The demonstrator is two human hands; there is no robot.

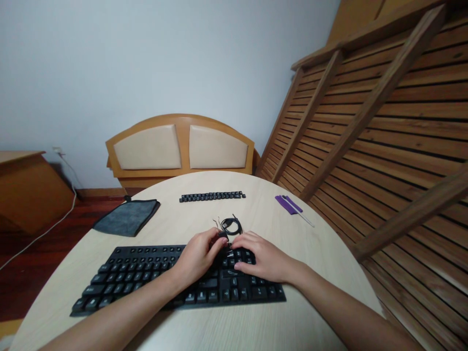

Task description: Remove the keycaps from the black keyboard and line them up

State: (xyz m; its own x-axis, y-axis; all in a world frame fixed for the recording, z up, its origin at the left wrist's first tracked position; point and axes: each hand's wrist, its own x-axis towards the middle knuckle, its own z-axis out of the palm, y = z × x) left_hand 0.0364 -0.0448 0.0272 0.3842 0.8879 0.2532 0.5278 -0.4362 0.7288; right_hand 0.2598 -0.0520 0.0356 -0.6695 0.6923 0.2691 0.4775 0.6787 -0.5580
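Observation:
A black keyboard [127, 278] lies in front of me, with empty key positions along its top row. My left hand [197, 256] is over its right-hand part, thumb and fingers closed on a small keycap puller with a black grip [223, 235]. Thin wire prongs [217, 223] stick up from the grip, and more wire shows below it by the keys. Close to that lower wire, my right hand [261, 256] rests on the right end of the keyboard, thumb and index finger apart. Whether the lower wire is hooked on a keycap cannot be made out.
Removed keycaps [212, 196] form rows farther back on the round table [310, 292]. A coiled black cable [231, 225] lies just beyond my hands. To the left is a grey cloth pouch [127, 218]; to the right, a purple cloth [288, 204] with a thin brush-like stick [304, 218].

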